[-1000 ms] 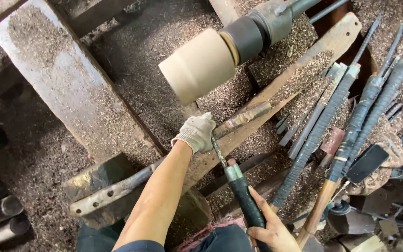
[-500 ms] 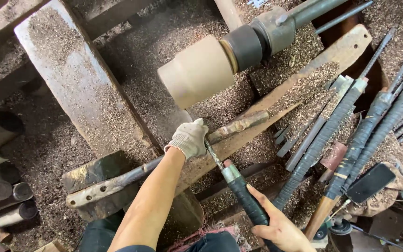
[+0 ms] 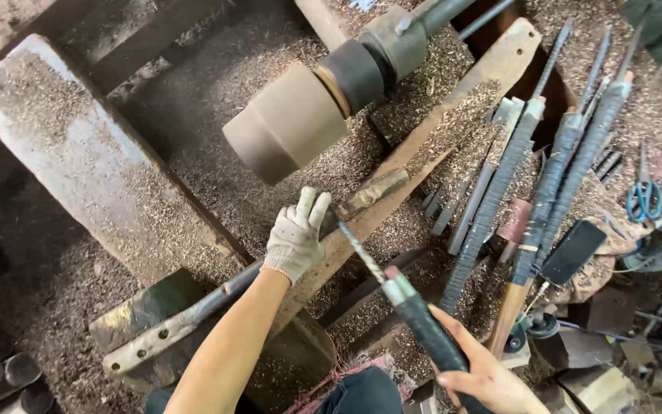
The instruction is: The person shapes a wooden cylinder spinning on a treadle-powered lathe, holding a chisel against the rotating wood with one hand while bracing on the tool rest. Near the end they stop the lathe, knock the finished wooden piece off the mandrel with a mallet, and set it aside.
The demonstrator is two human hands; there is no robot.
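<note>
The left hand (image 3: 297,234), in a white knitted work glove, closes its grip on the long rusty metal rest bar (image 3: 193,310) at the centre, fingers over the steel tip of the turning chisel (image 3: 362,253). The bare right hand (image 3: 492,376) at 5 o'clock grips that chisel's black taped handle (image 3: 427,333). At 12 o'clock the pale wooden cylinder (image 3: 285,126) sits on the lathe spindle (just above the glove). Spare long-handled chisels (image 3: 545,176) lie at 2 o'clock on the shavings-strewn bench (image 3: 216,92).

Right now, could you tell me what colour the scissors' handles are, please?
Blue: the scissors lie at the right among the shavings, clearest in the head view.
</note>
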